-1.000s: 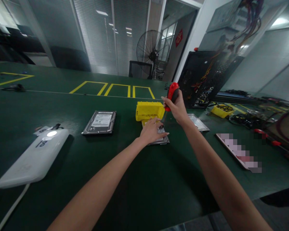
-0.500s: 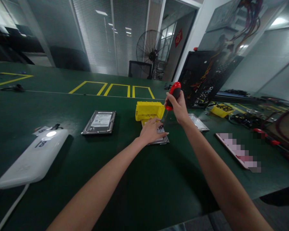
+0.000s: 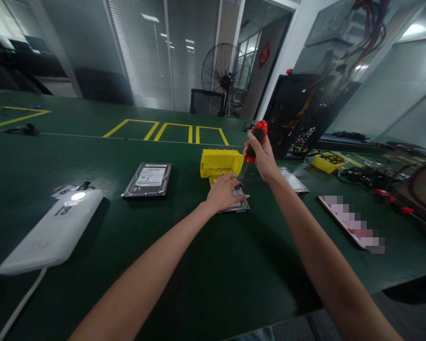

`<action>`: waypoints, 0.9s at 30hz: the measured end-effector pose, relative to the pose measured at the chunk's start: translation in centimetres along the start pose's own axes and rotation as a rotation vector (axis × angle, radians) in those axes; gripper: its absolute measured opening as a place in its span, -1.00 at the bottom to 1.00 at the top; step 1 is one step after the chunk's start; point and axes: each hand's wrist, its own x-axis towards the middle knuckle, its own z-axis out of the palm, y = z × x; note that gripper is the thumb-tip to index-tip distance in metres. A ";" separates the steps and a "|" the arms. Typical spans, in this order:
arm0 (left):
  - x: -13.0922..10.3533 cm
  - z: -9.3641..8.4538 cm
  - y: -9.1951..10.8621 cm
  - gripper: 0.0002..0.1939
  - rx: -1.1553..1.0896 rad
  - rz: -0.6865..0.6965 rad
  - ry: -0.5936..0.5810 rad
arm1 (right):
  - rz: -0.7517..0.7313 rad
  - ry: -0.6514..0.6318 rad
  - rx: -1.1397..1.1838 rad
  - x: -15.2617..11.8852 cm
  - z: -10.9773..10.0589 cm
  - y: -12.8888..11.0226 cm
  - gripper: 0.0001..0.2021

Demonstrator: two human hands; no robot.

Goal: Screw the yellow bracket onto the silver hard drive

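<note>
In the head view, my left hand (image 3: pixel 220 193) rests over a hard drive (image 3: pixel 238 205), its fingers and thumb spread across the top and holding it against the table. The hand covers much of the drive. A red and black screwdriver (image 3: pixel 257 142) is wrapped in my right hand (image 3: pixel 264 158), handle up and leaning slightly. Its thin shaft runs down to the drive beside my left fingers, where a small dark part shows. The exact contact at the tip is too small to make out. Directly behind the drive stands a yellow plastic bin (image 3: pixel 222 162).
A second hard drive (image 3: pixel 149 176) lies to the left, and another drive (image 3: pixel 293 181) sits beyond my right forearm. A white device marked 18 (image 3: pixel 57 227) trails a cable at left. At right are a pink flat object (image 3: pixel 344 222) and an open computer case (image 3: pixel 287 113).
The view has shifted very slightly. Both hands keep nearly the same pose, with the screwdriver still upright over the drive.
</note>
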 end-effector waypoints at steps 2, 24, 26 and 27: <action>0.0 -0.1 0.0 -0.45 0.000 -0.001 -0.013 | 0.021 -0.022 0.020 0.1 -0.1 0.1 -0.55; 0.1 0.2 -0.1 -0.47 0.017 0.013 0.003 | -0.001 0.055 -0.002 0.2 0.2 -0.5 -0.54; 0.1 0.2 -0.1 -0.45 0.013 0.002 -0.012 | 0.031 0.061 0.023 0.5 -0.1 -0.2 -0.55; 0.1 0.1 -0.1 -0.44 0.013 -0.004 -0.019 | 0.049 0.059 0.030 0.6 -0.3 -0.1 -0.54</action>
